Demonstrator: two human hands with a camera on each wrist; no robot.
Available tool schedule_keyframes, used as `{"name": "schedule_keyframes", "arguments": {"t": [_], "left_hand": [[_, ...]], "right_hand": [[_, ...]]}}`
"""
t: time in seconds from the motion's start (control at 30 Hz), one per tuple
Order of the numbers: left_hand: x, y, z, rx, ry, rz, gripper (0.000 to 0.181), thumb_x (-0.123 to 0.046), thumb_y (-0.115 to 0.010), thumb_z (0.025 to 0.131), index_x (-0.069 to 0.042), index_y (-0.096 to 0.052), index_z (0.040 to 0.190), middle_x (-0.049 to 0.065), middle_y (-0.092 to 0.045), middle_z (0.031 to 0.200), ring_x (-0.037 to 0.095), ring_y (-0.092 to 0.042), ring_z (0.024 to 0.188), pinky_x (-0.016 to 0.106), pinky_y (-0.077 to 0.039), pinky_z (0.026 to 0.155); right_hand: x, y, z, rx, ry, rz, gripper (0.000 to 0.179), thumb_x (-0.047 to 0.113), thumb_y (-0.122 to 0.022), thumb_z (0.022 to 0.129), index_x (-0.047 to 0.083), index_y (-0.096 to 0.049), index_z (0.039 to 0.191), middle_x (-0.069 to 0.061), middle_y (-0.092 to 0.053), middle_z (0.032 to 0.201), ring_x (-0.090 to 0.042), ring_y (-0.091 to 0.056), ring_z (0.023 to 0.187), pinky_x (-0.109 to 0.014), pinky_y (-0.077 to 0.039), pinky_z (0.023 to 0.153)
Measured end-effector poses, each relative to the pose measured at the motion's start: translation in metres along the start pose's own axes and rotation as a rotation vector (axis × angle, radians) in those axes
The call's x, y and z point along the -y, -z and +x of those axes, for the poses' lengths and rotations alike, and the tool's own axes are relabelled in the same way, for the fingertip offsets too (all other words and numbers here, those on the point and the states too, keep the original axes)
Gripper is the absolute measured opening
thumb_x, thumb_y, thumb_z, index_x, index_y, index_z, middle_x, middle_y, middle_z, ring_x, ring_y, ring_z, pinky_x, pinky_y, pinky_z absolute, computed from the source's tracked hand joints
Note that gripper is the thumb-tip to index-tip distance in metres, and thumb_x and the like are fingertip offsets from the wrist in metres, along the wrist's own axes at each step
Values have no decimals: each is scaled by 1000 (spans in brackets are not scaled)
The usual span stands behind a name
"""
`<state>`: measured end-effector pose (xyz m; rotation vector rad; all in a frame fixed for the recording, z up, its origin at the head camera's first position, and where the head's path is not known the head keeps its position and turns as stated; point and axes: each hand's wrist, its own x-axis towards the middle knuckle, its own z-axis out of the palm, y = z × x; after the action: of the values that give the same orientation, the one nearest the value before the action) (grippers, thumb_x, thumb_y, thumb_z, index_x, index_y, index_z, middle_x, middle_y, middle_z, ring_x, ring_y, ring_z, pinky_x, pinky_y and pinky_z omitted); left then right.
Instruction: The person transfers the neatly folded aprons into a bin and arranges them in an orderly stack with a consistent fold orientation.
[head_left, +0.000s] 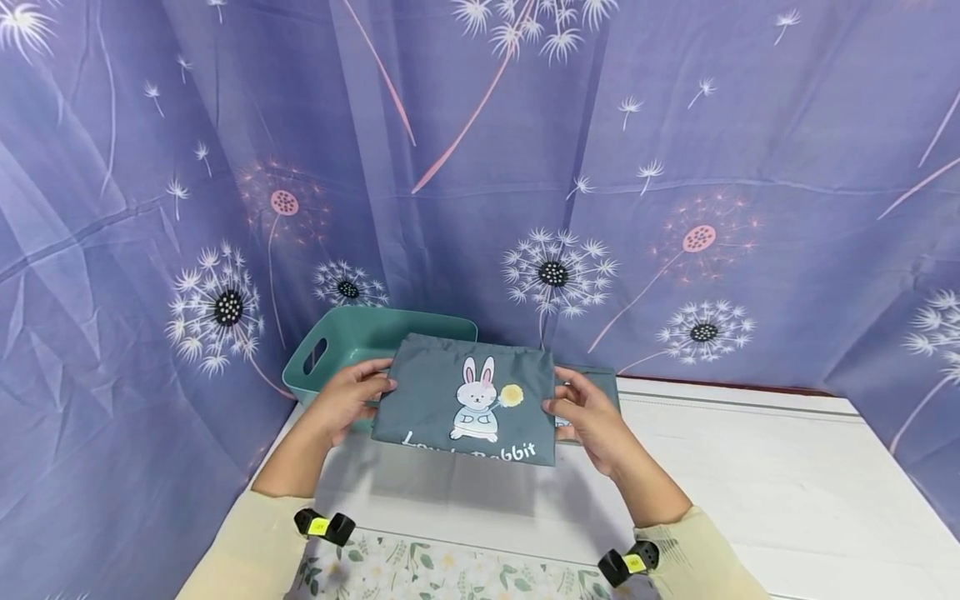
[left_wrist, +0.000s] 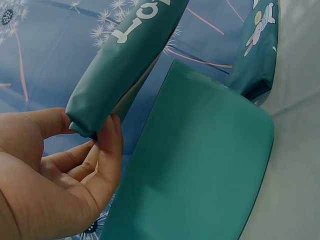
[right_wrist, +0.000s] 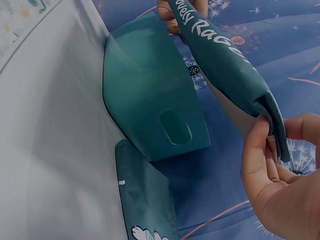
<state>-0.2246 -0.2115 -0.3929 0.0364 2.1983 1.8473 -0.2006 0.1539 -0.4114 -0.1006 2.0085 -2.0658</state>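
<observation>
Left hand (head_left: 349, 398) and right hand (head_left: 592, 417) pinch our folded grey-green rabbit-print cloth (head_left: 425, 390) by opposite ends, above the white table (head_left: 757, 467).
We've got floral material (head_left: 405, 567) along the near edge, purple dandelion curtains (head_left: 465, 225) at back and sides. Green bin (head_left: 442, 325) stands on the table, back left; second rabbit-print piece (head_left: 602, 386) just beside it (our held cloth partly blocks both from the head view).
</observation>
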Motion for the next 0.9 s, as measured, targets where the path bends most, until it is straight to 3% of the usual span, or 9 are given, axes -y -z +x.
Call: {"name": "schedule_keyframes", "arguments": {"t": [0.23,0.5,0.73,0.9], "left_hand": [[-2,4,-2,-3,-8,3,61,-17,-54,102,-4,-32,157,22,-42,152,14,-57,111,31,-55,89],[0,9,-1,-5,-9,12,60,-19,-54,103,-8,-33,157,17,-49,142,10,-59,105,32,-55,88],[0,13,1,-7,0,24,59,-20,-51,103,-8,-32,158,21,-39,152,17,-56,114,33,-53,90],[-1,16,1,-13,6,44,60,-21,-52,103,-9,-32,158,21,-41,150,21,-53,118,33,-51,91]], "right_hand": [[2,-4,2,5,16,18,74,4,-58,93,4,-23,159,3,-45,106,-6,-57,90,-22,-54,68],[2,-9,6,-3,19,5,72,4,-58,93,6,-26,158,1,-45,107,-9,-58,95,-24,-55,70],[2,-12,9,1,11,28,72,5,-58,93,6,-27,158,0,-45,109,-10,-57,96,-24,-54,69],[2,-14,10,8,15,41,72,4,-59,93,6,-27,158,0,-46,110,-10,-57,95,-23,-53,67]]}}
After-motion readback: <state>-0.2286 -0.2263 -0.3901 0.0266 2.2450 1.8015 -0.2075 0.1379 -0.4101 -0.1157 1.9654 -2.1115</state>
